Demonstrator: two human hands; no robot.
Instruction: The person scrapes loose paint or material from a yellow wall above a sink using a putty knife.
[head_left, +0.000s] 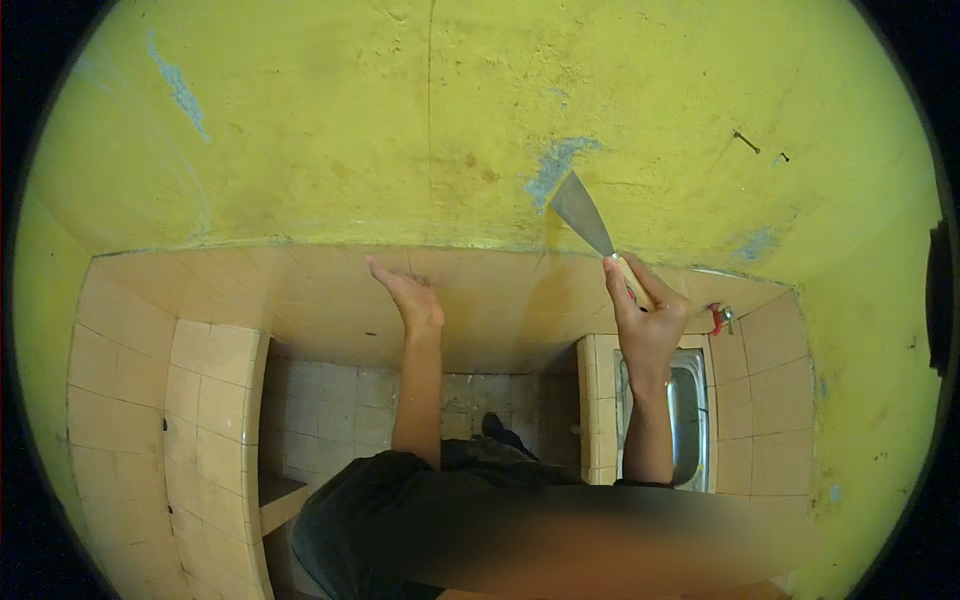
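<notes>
My right hand grips the light wooden handle of a putty knife. Its wide metal blade points up and left, with the tip at the lower edge of a bare grey patch in the yellow painted wall; whether the blade touches the wall is unclear. My left hand holds nothing, its thumb spread from the other fingers, in front of the tan tiled lower wall. Its palm and fingers are partly turned out of sight.
A metal sink is set in a tiled counter below my right forearm, with a red-handled tap beyond it. Another tiled counter runs along the left. Two nails stick out of the wall at upper right. My foot is on the tiled floor.
</notes>
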